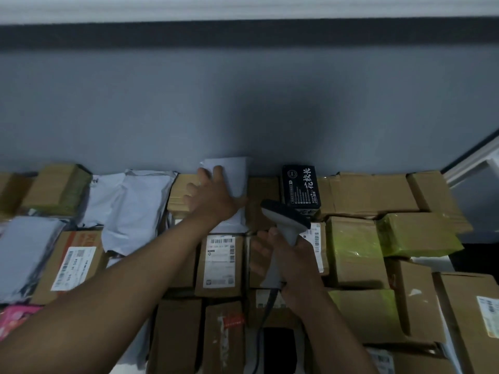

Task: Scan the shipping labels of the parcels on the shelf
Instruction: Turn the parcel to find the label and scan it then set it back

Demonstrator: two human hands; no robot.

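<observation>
Label print (219, 259) too blurred to read, bottom boxes (175, 336) cropped — scanner (286, 225) handle hidden.

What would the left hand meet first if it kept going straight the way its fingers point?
The left hand already rests on the pale grey plastic mailer bag at the back row. Straight on, past the bag's top edge, it would probably meet the grey-blue wall, though depth is unclear.

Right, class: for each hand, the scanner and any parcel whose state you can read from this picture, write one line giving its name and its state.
Left hand: fingers spread, pressing on the white plastic mailer bag.
White plastic mailer bag: propped against the wall, label not visible.
Right hand: gripping the grey handheld barcode scanner.
Grey handheld barcode scanner: held up, head pointing toward the back row.
Brown cardboard box with white label: lying label-up.
Black printed box: standing at the wall.
</observation>
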